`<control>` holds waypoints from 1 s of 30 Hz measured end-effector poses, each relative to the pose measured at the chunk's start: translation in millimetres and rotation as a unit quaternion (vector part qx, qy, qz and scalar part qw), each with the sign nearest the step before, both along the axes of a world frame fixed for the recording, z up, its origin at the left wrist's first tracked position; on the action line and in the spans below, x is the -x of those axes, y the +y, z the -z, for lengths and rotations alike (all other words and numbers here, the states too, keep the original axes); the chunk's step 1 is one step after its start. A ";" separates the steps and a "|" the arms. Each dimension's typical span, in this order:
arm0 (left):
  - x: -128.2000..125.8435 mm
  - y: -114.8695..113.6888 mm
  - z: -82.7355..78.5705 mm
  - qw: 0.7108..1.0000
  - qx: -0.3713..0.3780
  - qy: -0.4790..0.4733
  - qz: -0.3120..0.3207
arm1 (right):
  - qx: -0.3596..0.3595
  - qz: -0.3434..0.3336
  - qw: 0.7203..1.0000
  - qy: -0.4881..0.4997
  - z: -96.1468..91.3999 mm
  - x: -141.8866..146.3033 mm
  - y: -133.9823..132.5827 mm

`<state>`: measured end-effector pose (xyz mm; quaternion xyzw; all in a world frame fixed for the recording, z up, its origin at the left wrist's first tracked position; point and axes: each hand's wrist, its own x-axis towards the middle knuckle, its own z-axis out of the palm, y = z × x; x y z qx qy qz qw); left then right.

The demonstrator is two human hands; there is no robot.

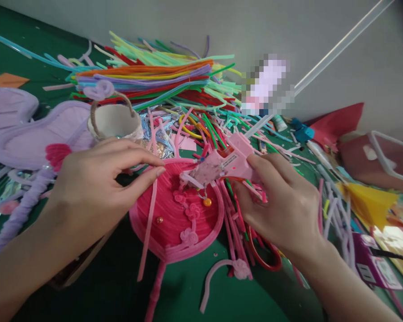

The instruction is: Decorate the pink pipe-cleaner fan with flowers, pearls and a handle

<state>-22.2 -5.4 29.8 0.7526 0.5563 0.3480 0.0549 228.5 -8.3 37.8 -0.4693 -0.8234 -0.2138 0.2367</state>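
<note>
Over round ribbed fan (174,219), glue gun (221,164)

A pink glue gun (223,164) tilts over the round, pink-rimmed red fan (171,210).

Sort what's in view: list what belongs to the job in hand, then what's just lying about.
Belongs to the job:
pink glue gun, in the right hand
red round fan with pink trim
loose pink pipe-cleaner flower, probably

Probably just lying about:
multicoloured pipe-cleaner bundle
twine-handled white basket
lilac piece with wrapped handle
pinkish plastic tub
</note>
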 end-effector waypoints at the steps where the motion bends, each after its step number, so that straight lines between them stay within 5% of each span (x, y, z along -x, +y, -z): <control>1: 0.0 -0.4 0.0 1.000 0.002 0.000 -0.001 | 0.000 -0.006 1.000 -0.005 0.1 0.0 -1.4; 16: 0.6 -0.4 0.4 1.000 0.005 0.000 -0.001 | 0.006 -0.022 1.000 -0.017 3.0 -0.4 -4.1; 30: 1.4 0.3 -0.2 1.000 0.018 -0.005 -0.003 | 0.003 0.011 1.000 0.014 -13.9 -4.4 -15.2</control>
